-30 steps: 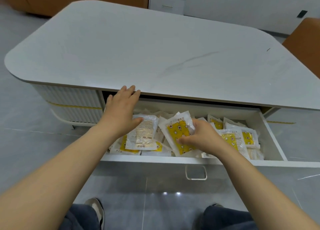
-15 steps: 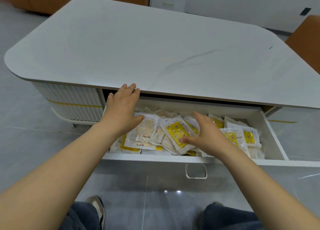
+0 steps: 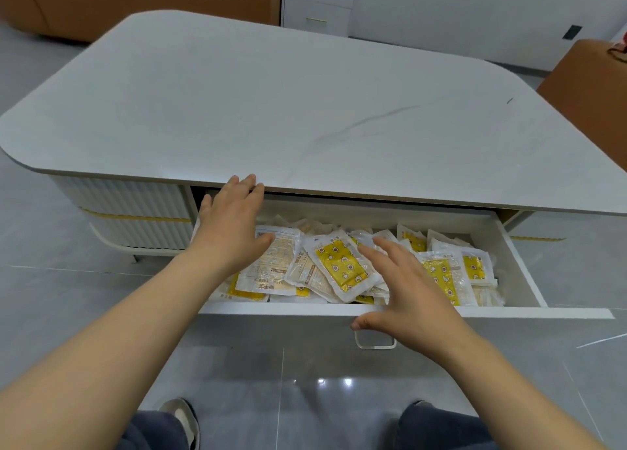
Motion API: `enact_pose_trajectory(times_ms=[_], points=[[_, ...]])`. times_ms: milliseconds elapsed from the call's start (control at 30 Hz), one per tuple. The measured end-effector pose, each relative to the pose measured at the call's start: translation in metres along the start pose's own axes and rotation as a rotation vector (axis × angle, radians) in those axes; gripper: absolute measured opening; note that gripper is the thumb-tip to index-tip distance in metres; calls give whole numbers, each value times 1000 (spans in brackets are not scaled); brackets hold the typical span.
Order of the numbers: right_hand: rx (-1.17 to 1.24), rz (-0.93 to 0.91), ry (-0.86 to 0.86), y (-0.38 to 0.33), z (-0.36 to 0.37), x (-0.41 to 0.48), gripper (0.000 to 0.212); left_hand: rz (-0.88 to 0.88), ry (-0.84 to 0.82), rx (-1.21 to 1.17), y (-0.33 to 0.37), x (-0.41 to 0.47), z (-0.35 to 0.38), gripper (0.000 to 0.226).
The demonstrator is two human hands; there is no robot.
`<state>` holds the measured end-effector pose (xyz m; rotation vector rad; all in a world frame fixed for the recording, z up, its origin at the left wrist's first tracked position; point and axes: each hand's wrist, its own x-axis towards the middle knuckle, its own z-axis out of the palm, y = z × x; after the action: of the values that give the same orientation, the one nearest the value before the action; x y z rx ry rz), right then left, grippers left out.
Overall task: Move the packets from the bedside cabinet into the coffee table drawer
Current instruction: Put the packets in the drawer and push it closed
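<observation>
The coffee table drawer stands pulled out under the white tabletop, filled with several clear packets with yellow labels. My left hand lies flat over the drawer's left end, fingers straight, fingertips at the tabletop's edge, thumb on a pale packet. With fingers spread and holding nothing, my right hand hovers over the drawer's front rim, just right of the yellow-labelled packet on top. The drawer handle shows below that hand.
A ribbed white side panel flanks the drawer on the left. Orange seats stand at the back left and at the right. A white cabinet with drawers stands behind the table. Grey floor and my knees fill the foreground.
My right hand let go of the yellow-labelled packet, which now lies flat on the pile, and drew back toward the drawer's front with fingers spread. My left hand has stayed in place.
</observation>
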<state>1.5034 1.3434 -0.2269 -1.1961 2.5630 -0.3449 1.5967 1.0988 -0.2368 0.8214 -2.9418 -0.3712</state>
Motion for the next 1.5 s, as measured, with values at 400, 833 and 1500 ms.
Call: enact_pose_trajectory(times_ms=[400,833,1500], points=[[-106,38,213,6,0,45,111,-20,-15,-53,1,3,-2,79],[-152,54,339,14,-3,108,76,-17,1,-73,2,3,-4,69],[-149,113,851,15,34,147,39,-34,-15,-72,5,3,-7,73]])
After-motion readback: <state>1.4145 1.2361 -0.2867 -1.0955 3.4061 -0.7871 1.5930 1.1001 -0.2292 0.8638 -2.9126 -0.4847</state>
